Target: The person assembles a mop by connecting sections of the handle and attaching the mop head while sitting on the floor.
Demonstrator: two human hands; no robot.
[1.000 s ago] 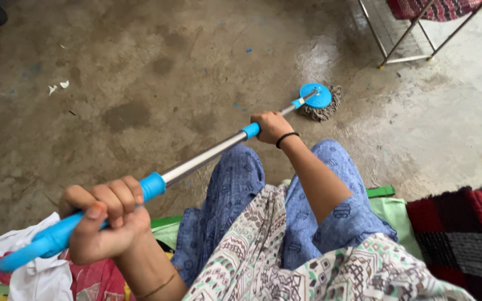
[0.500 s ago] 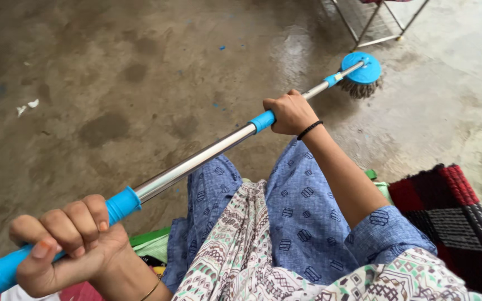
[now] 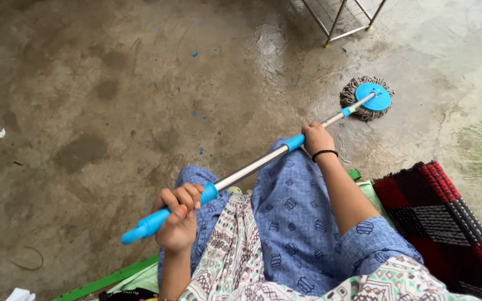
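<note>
A: The left hand [image 3: 178,218] is closed in a fist around the blue grip of the mop handle [image 3: 252,167], with all the fingers curled over it and the thumb underneath.

B: And the right hand [image 3: 317,139]?

A: It is also wrapped tightly on the handle, further down, just beside a short blue sleeve where the metal tube begins again. A black band sits on that wrist.

B: Where is the mop itself?

A: The handle goes across the person's lap, from lower left to upper right. The mop head [image 3: 367,98], a blue disc over grey strings, lies flat on the concrete floor [image 3: 101,95], on a wet patch.

B: What is around?

A: A red and black rug [image 3: 447,217] lies at the right, and the feet of a metal rack [image 3: 344,17] stand at the top.
</note>
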